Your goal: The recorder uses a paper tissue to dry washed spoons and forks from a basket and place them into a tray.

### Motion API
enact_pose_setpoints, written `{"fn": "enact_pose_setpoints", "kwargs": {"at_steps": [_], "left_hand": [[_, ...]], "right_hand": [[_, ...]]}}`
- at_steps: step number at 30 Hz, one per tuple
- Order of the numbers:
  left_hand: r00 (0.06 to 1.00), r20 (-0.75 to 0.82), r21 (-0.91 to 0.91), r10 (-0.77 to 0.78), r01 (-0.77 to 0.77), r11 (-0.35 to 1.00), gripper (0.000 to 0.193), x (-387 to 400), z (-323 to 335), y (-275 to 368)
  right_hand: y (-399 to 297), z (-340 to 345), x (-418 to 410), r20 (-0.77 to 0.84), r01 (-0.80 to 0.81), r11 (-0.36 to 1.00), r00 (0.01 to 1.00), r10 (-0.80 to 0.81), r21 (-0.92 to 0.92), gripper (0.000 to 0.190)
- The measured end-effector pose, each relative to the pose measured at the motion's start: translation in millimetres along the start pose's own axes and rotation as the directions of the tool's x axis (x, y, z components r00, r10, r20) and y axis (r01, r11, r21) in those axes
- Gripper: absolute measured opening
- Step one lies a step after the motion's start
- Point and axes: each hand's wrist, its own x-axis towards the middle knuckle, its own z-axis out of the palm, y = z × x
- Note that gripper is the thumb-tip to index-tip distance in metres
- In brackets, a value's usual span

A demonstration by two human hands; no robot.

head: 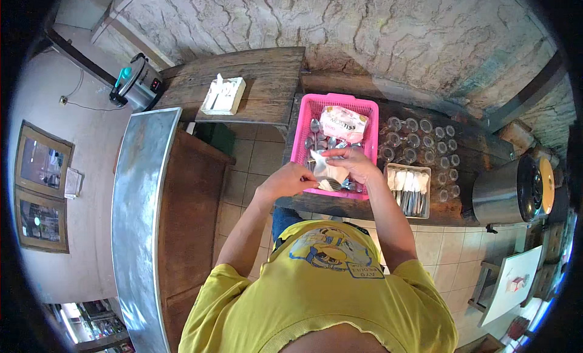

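Note:
Over the near part of a pink plastic basket [373, 139], my two hands hold a white paper napkin [330, 171] between them. My left hand [291, 180] pinches the napkin's lower left part, beside the rounded metal end of a piece of cutlery. My right hand [353, 162] grips the napkin's upper right side with thumb and fingers. Loose metal spoons [315, 125] and forks lie in the basket, partly hidden by the hands. A printed soft pack of tissues [344, 124] rests at the basket's far end.
Right of the basket, a tray [427, 207] holds napkin-wrapped cutlery, with rows of glass mugs [412, 140] behind. A large metal pot [496, 189] stands farther right. At the left are another white tray [237, 95] with wrapped cutlery, a cooker [143, 84] and a metal-topped counter [141, 216].

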Motion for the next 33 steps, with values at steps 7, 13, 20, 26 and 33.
{"fn": "enact_pose_setpoints", "kwargs": {"at_steps": [7, 13, 20, 26, 33], "left_hand": [[0.987, -0.082, -0.279, -0.141, 0.113, 0.954, 0.025, 4, 1, -17], [0.945, -0.193, -0.516, -0.263, 0.13, 0.847, 0.026, 13, -1, -36], [0.912, -0.37, -0.47, -0.178, -0.019, 0.882, 0.019, 15, -13, -31], [0.892, -0.432, -0.4, -0.13, -0.061, 0.914, 0.014, 11, -13, -27], [0.83, -0.557, -0.14, 0.026, -0.124, 0.982, 0.014, -6, -20, -16]], "right_hand": [[-23, 13, -2, -0.036, 0.243, 0.919, 0.963, -0.266, -0.31, 0.037], [-40, 50, -40, -0.024, 0.402, 0.615, 0.825, -0.565, -0.679, 0.067], [-17, 37, -48, 0.256, 0.373, 0.043, 0.712, -0.654, -0.927, 0.067], [-10, 38, -54, 0.29, 0.341, -0.065, 0.668, -0.685, -0.938, 0.057], [-21, 30, -48, 0.158, 0.482, 0.195, 0.598, -0.786, -0.854, 0.051]]}}
